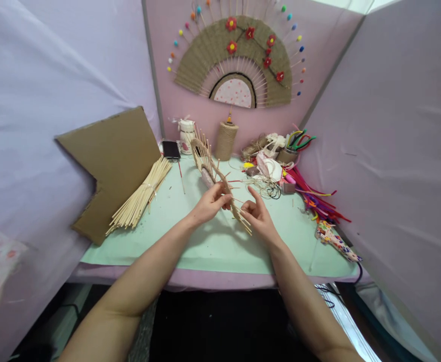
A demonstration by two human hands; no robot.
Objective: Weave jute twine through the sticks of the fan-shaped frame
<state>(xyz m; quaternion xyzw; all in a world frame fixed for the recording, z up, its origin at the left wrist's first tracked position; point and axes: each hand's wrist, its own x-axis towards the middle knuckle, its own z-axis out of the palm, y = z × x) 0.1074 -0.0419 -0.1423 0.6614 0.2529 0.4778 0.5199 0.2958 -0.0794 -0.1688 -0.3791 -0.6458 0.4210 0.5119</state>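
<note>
Coarse woven-fibre held fan [221, 175], bare wooden sticks [142, 193]; matt cardboard [120, 161], rough twine spool [226, 142]

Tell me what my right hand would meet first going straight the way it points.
Probably the small stick fan in your left hand; your right hand is right beside its sticks, though depth is unclear.

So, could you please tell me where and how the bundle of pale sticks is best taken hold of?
Probably around the middle of the bundle of pale sticks, where a tie seems to circle it, from above and the right. It lies slanted, its near end fanning wider; the cardboard crowds its left side, while its right faces the green tabletop.
</note>
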